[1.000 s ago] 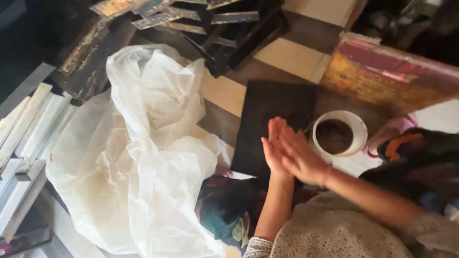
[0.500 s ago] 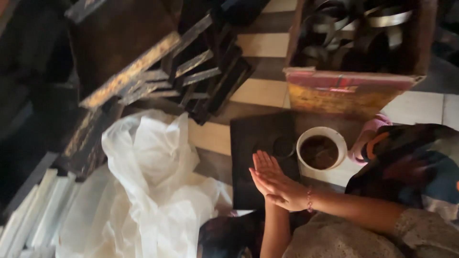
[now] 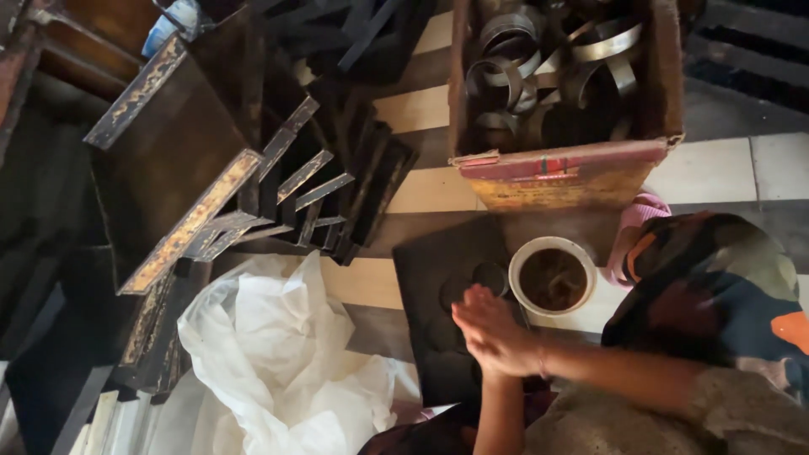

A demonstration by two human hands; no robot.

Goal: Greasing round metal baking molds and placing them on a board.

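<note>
- Tiled floor, cluttered: dark trays, box of metal rings, white plastic sheet.
- Right hand and left hand pressed palm to palm, nothing visible between.
- Hands over dark board, beside bowl of dark stuff.

The left hand is mostly hidden behind the right hand, so anything pressed between the palms can't be made out. The white plastic sheet runs off the bottom edge. The bowl contents are just a dark blur.
</note>
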